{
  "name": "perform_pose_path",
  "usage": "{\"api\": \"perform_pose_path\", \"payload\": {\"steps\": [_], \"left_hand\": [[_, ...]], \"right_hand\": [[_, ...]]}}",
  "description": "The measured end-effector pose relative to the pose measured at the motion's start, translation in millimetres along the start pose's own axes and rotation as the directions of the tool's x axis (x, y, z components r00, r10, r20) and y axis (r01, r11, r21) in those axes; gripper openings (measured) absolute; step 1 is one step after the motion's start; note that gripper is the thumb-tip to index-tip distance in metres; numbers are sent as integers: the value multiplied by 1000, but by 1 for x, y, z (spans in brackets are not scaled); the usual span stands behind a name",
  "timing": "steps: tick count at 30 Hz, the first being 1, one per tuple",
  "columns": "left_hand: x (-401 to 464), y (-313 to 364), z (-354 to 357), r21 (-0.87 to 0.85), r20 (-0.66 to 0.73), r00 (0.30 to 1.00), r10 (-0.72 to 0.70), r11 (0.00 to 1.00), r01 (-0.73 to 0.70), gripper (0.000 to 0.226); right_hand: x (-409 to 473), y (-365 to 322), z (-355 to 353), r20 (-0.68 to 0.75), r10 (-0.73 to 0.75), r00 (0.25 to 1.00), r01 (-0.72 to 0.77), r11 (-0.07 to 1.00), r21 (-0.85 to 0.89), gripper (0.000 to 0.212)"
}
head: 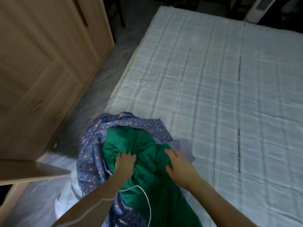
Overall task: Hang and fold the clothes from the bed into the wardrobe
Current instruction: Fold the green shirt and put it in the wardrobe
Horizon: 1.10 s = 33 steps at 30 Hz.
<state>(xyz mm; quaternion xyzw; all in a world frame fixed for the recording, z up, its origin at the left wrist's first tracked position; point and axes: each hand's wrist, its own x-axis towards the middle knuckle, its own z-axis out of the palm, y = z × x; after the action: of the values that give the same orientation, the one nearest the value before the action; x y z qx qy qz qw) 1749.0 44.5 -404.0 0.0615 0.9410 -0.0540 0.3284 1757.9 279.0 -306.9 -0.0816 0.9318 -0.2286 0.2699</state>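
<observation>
A green garment (147, 174) lies bunched on top of a blue flowered garment (93, 153) at the near left corner of the bed (213, 95). A pale lilac piece of cloth (185, 148) pokes out to the right of the pile. My left hand (124, 164) grips a fold of the green garment with curled fingers. My right hand (178, 164) rests on the green garment's right side, and its fingertips curl into the cloth. The wooden wardrobe (41, 63) stands to the left of the bed, its doors shut.
A light checked sheet covers the bed. A wardrobe edge or open door panel (32, 171) juts in at lower left. A strip of floor (91, 89) runs between wardrobe and bed. A thin white cord (147, 199) hangs over my left forearm. A white appliance (257, 9) stands beyond the bed.
</observation>
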Motion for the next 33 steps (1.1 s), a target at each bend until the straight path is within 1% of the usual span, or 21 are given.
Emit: {"api": "perform_pose_path", "payload": {"steps": [2, 4, 6, 8, 10, 12, 13, 15, 17, 19, 21, 23, 24, 25, 26, 28, 30, 31, 32, 33], "left_hand": [[7, -1, 3, 56, 20, 1000, 18, 998, -19, 31], [14, -1, 2, 6, 13, 997, 75, 997, -75, 27], [18, 3, -6, -201, -6, 990, 143, 969, -142, 23], [16, 14, -23, -404, -11, 967, 253, 884, -236, 19], [6, 31, -47, -511, -62, 917, 393, 777, -368, 13], [-8, 51, -71, -564, -163, 848, 504, 658, -499, 8], [-16, 61, -80, -559, -213, 813, 542, 615, -556, 7], [-31, 80, -97, -513, -304, 746, 593, 558, -653, 7], [-46, 92, -111, -491, -412, 681, 605, 482, -726, 4], [-61, 99, -125, -492, -500, 623, 601, 395, -776, 1], [-76, 103, -136, -523, -574, 599, 559, 313, -793, 6], [-97, 106, -143, -582, -646, 608, 461, 218, -783, 13], [-110, 109, -147, -585, -677, 598, 430, 178, -791, 19], [-122, 114, -150, -551, -713, 560, 422, 156, -820, 27], [-133, 118, -152, -475, -751, 493, 439, 159, -866, 35], [-149, 130, -154, -269, -796, 329, 508, 190, -944, 49], [-160, 143, -152, -43, -805, 186, 563, 258, -965, 61], [-164, 149, -149, 21, -808, 161, 567, 299, -954, 65], [-167, 156, -143, 32, -822, 175, 542, 350, -936, 68], [-167, 162, -136, -24, -839, 236, 490, 400, -916, 71]], "right_hand": [[11, 3, 6, 5, -16, 1000, 16, 1000, 27, 60], [17, 4, 14, 21, -12, 1000, 11, 999, 52, 60], [19, 5, 20, 53, -1, 999, -4, 996, 85, 62], [17, 4, 26, 71, 9, 997, -18, 992, 127, 65], [13, 2, 29, 64, 14, 998, -25, 982, 187, 59], [5, 0, 27, 2, 38, 999, -37, 955, 296, 41], [-1, -1, 25, -47, 63, 997, -41, 929, 367, 36], [-14, -3, 16, -162, 137, 977, -46, 881, 471, 36], [-29, -3, 2, -257, 184, 949, -31, 864, 503, 31], [-44, -2, -16, -307, 183, 934, -2, 862, 506, 28], [-59, 0, -36, -352, 157, 923, 44, 865, 499, 27], [-78, -3, -60, -385, 149, 911, 74, 858, 507, 26], [-89, -5, -72, -407, 141, 903, 94, 858, 505, 25], [-101, -8, -84, -427, 120, 896, 122, 859, 497, 23], [-114, -9, -93, -443, 97, 891, 145, 865, 481, 23], [-140, -9, -111, -462, 66, 884, 174, 872, 457, 24], [-168, -5, -130, -523, 81, 849, 192, 873, 448, 24], [-182, 0, -141, -569, 118, 814, 195, 867, 458, 23], [-196, 7, -153, -612, 161, 774, 200, 855, 478, 22], [-212, 13, -166, -640, 190, 745, 215, 840, 499, 20]]}}
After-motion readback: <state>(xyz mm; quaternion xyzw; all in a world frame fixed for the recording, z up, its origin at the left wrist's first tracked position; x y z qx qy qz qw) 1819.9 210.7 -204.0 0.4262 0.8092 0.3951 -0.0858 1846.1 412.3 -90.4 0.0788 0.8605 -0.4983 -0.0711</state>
